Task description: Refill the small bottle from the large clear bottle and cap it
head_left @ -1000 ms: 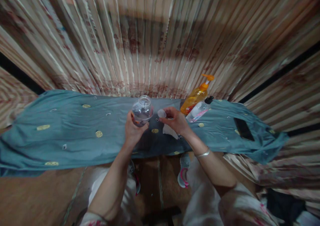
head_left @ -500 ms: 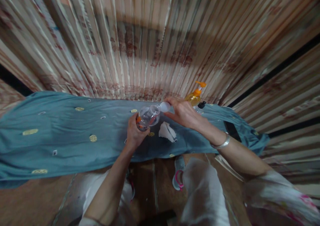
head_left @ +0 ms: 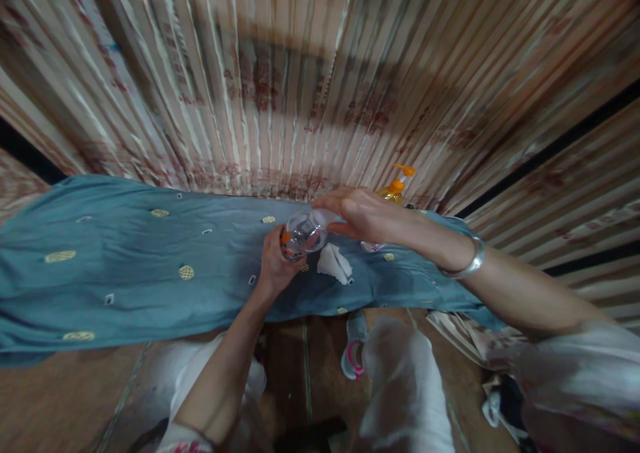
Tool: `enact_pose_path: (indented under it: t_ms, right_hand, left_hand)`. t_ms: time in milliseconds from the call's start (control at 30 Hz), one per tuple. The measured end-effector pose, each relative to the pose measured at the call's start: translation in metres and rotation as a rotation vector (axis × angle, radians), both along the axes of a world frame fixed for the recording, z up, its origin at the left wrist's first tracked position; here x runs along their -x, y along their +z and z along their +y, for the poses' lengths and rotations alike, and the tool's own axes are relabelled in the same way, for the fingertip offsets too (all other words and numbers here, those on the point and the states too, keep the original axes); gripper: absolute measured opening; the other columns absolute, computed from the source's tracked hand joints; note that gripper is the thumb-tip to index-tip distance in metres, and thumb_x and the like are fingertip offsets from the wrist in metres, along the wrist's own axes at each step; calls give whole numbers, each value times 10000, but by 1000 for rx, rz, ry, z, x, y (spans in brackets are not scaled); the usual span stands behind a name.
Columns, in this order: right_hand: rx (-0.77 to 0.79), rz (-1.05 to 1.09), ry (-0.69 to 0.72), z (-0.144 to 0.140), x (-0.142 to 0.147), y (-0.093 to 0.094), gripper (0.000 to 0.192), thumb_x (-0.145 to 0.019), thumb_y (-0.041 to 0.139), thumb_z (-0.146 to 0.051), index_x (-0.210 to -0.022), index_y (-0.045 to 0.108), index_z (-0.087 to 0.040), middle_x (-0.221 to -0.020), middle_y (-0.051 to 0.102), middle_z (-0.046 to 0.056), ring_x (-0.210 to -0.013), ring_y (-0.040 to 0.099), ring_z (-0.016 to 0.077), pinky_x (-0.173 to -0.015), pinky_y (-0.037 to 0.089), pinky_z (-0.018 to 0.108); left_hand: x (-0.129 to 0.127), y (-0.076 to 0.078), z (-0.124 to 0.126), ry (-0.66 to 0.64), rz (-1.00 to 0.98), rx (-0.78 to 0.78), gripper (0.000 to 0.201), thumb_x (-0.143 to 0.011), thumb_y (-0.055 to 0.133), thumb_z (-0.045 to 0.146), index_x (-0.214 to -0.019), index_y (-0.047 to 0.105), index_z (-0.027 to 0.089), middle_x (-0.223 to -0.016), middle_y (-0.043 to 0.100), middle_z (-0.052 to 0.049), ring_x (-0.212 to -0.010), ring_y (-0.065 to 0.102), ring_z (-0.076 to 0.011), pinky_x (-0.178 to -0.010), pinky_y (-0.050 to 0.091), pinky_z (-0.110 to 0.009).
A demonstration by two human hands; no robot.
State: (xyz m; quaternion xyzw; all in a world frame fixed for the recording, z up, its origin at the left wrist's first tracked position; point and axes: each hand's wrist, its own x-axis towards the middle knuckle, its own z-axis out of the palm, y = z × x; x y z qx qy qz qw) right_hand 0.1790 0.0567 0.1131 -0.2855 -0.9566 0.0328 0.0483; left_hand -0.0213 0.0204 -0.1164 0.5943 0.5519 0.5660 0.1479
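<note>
My left hand [head_left: 278, 265] is wrapped round a clear plastic bottle [head_left: 301, 233] with orange on its label, tilted so that its mouth points to the right. At that mouth, my right hand [head_left: 357, 213] pinches a whitish bottle cap [head_left: 326, 218]. The fingers partly hide the cap, and I cannot tell whether it sits on the neck. Just below the bottle, a crumpled white tissue [head_left: 334, 264] lies on the teal patterned cloth [head_left: 135, 259].
Behind my right wrist stands a pump bottle [head_left: 394, 189] of yellow liquid with an orange pump. My right arm hides part of the cloth's right side. A pleated curtain [head_left: 280, 106] rises along the far edge. Shoes [head_left: 354, 349] are on the floor below.
My right hand has brought the cap leftward against the bottle's mouth, and its forearm is now more level. The bottle has shifted slightly right in my left hand.
</note>
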Motion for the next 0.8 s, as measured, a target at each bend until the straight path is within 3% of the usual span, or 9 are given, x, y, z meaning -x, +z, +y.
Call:
enact_pose_path:
  t_ms: [233, 367, 533, 800]
  right_hand:
    - [-23, -183, -43, -5, 18, 20, 321, -989, 771, -254, -1291, 709, -167, -1156, 810, 121, -1048, 746, 259, -861, 494, 320]
    - [-56, -286, -95, -9, 26, 28, 249, -1073, 679, -344, -1211, 725, -142, -996, 812, 110, -914, 737, 241, -749, 412, 306]
    - [-109, -322, -138, -12, 29, 28, 334, -1117, 602, -442, -1091, 735, -138, -853, 779, 95, -793, 702, 222, -671, 316, 310]
    - [-183, -379, -198, -18, 35, 27, 458, -1132, 558, -510, -1121, 752, -96, -900, 808, 164, -850, 741, 263, -679, 328, 326]
  left_hand:
    - [1, -3, -1, 3, 24, 2, 880, -639, 919, 273, -1430, 540, 207, -1346, 699, -147, -1214, 712, -351, -1047, 609, -529]
    - [1, -3, -1, 4, 27, 13, 871, -643, 914, 288, -1429, 544, 223, -1328, 705, -144, -1201, 718, -363, -1009, 626, -536]
    - [0, -2, -2, 3, 18, 19, 885, -629, 914, 285, -1426, 540, 208, -1312, 702, -151, -1190, 718, -367, -1012, 628, -542]
    - [1, -1, -1, -5, 6, 27, 910, -623, 923, 276, -1439, 524, 214, -1328, 697, -143, -1193, 714, -352, -1014, 624, -521]
